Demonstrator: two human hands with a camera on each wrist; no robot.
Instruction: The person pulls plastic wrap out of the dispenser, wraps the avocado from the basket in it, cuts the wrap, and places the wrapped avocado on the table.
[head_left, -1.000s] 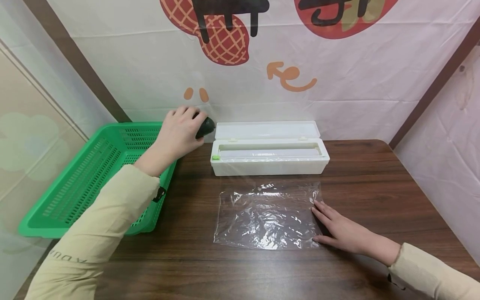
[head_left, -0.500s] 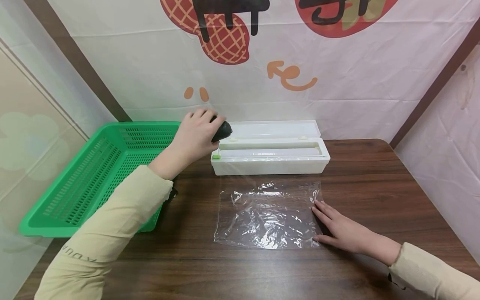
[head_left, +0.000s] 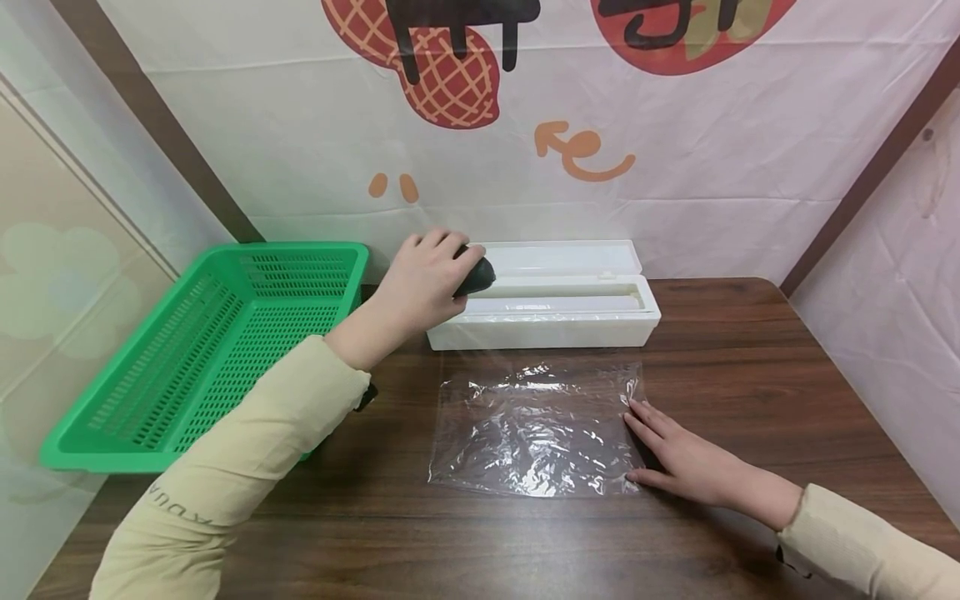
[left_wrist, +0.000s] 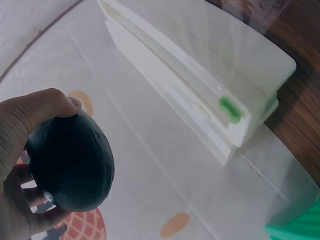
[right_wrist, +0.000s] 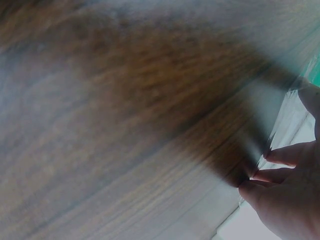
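One dark oval object (head_left: 477, 277), inside curled left grip (head_left: 426, 282); right grip (head_left: 684, 460) spread, touching clear film (head_left: 536, 433)

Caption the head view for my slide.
Left hand holding a dark oval fruit, right hand at the edge of clear film, open white box beyond.

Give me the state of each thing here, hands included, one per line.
Left hand: gripping the dark rounded object
Dark rounded object: held, off the table
Right hand: fingertips touching the film's right edge
Clear film: spread on the table, wrinkled
White box: open, lid raised at the back
Green basket: upright, partly hidden by the left arm
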